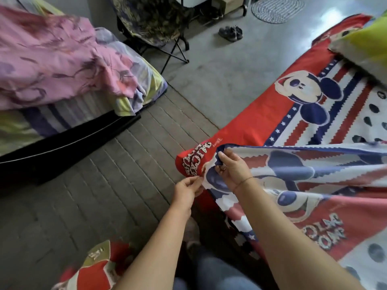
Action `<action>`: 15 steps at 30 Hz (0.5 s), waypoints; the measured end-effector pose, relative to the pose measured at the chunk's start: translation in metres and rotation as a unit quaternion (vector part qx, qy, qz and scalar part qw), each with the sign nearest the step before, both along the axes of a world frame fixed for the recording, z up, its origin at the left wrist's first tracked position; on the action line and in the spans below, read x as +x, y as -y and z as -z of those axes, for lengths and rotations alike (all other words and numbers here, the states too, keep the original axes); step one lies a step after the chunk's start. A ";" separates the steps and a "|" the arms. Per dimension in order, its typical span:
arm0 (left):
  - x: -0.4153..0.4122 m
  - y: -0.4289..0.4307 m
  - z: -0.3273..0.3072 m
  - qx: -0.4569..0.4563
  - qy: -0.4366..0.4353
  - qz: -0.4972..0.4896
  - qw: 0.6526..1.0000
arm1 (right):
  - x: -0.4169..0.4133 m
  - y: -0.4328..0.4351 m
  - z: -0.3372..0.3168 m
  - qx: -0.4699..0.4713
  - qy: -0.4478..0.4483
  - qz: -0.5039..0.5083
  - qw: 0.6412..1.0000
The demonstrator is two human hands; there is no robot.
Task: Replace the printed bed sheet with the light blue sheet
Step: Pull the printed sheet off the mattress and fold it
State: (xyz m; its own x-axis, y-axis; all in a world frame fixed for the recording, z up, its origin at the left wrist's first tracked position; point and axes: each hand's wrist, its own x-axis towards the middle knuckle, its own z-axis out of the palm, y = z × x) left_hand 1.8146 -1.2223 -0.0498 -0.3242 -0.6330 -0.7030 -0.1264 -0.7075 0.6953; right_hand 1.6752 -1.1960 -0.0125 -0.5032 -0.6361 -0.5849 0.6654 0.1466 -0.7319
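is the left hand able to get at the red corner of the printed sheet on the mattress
Probably yes: the left hand pinches the lifted edge of the printed sheet beside that red corner, nothing between them, though it must let go first.

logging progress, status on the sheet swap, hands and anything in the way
Left hand pinches printed sheet edge, right hand grips its lifted corner. Near corner folded back, rest spread flat. Pillow sits on the sheet's far end.
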 end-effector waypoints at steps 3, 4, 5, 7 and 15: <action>0.021 0.048 0.011 0.002 0.014 -0.025 1.000 | 0.019 0.053 0.009 0.015 -0.001 -0.016 1.000; 0.028 0.062 0.014 0.001 0.020 -0.031 0.999 | 0.026 0.068 0.013 0.017 0.002 -0.020 1.000; 0.035 0.076 0.017 -0.002 0.031 -0.033 0.999 | 0.033 0.082 0.018 0.017 0.003 -0.025 1.000; 0.047 0.098 0.024 0.002 0.048 -0.035 0.998 | 0.045 0.107 0.025 0.024 0.009 -0.033 0.999; 0.085 0.152 0.075 0.084 0.067 -0.001 0.994 | 0.090 0.160 0.074 0.112 0.019 -0.005 0.994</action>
